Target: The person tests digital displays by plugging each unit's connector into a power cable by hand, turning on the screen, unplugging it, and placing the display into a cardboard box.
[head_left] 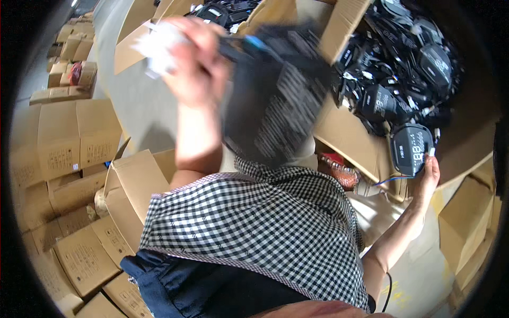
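Note:
My left hand [196, 66], smeared by motion, is raised at the upper left with its fingers closed round a white crumpled bundle [161, 46]; its material is too blurred to tell. Right beside that hand is a large blurred black thing [281, 100] with grey print; whether the hand also holds it I cannot tell. At the right, my right hand [428, 172] pinches the lower edge of a black rounded display panel [411, 150] with white digit segments. A blue wire [393, 180] trails below the panel, which is at the near side of the carton.
An open carton [352, 140] at the right holds many similar black panels [435, 63] with cables and white connectors. Another open carton [131, 50] stands at the top. Stacked cardboard boxes [85, 259] line the left. A checked apron [254, 222] covers my lap.

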### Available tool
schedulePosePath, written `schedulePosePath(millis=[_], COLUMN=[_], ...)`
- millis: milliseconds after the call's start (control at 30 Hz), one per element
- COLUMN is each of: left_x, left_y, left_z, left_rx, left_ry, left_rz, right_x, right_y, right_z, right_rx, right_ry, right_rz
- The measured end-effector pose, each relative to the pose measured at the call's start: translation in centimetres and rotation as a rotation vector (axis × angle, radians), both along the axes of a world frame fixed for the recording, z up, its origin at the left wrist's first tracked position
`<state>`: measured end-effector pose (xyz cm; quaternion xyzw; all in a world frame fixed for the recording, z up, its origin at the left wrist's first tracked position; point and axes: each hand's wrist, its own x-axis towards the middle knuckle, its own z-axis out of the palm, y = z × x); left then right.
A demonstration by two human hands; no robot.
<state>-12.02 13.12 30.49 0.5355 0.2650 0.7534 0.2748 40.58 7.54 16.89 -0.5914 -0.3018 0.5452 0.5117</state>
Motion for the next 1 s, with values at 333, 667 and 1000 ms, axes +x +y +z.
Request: schedulePosePath(millis=[333, 667, 1000], left_x=[-15.4, 15.0, 16.1], left_y=[13.5, -1.9, -2.2], left_z=[-7.2, -12.2, -16.6], left_rx=[-0.678, -1.005, -1.003], left_ry=[1.596, 0.480, -0.260], left_rz=[0.787, -0.822, -0.468], right_x=[-5.0, -10.3, -12.7], right_y=[-0.5, 4.4, 9.6], right_z=[-0.6, 5.2, -2.5], right_rx=[0.008, 0.087, 0.063], right_ry=[-0.288, -0.084, -0.604], right_rz=[0.541, 1.117, 0.792])
